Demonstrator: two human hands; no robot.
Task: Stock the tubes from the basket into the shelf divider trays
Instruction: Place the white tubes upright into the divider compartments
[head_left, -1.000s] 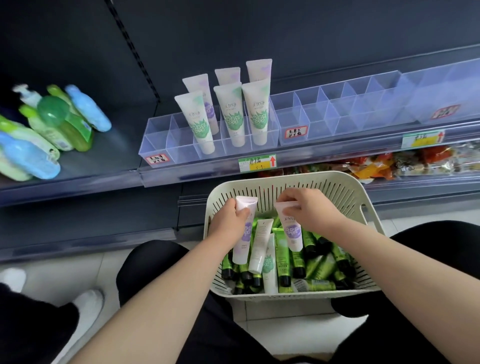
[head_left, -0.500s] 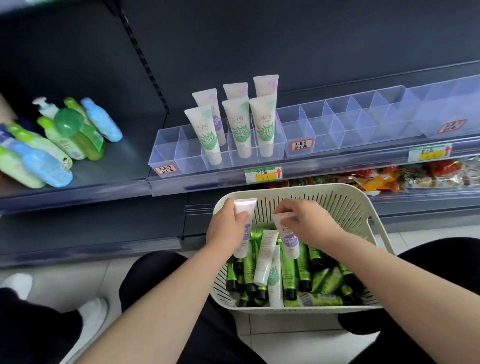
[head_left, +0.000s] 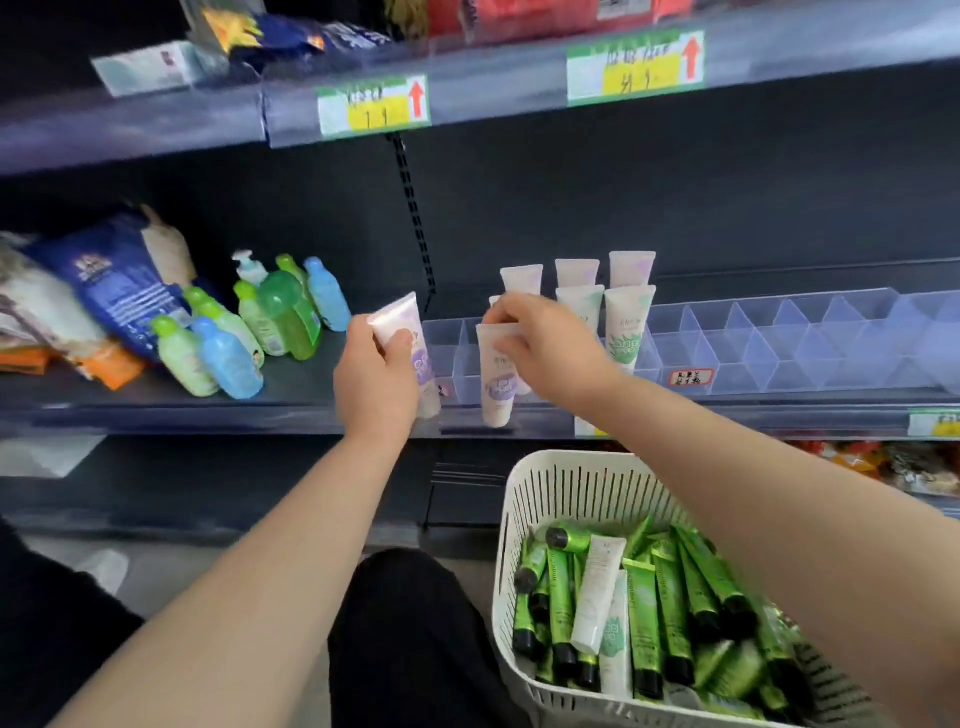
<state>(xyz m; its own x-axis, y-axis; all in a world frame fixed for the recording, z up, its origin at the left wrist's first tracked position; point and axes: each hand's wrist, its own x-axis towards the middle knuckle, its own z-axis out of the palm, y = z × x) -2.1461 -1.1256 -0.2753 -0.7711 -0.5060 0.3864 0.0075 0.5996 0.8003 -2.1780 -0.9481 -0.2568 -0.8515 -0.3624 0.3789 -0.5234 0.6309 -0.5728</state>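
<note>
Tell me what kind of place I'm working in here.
Most likely a retail shop aisle: price tags on the shelf edges, bottles lined up for sale, and clear divider trays holding upright tubes.

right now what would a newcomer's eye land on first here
Two hands at the middle shelf: the left hand grips a white tube, the right hand pinches a second tube by its top at the clear divider tray. Lower right, a white basket holds many green tubes.
</note>
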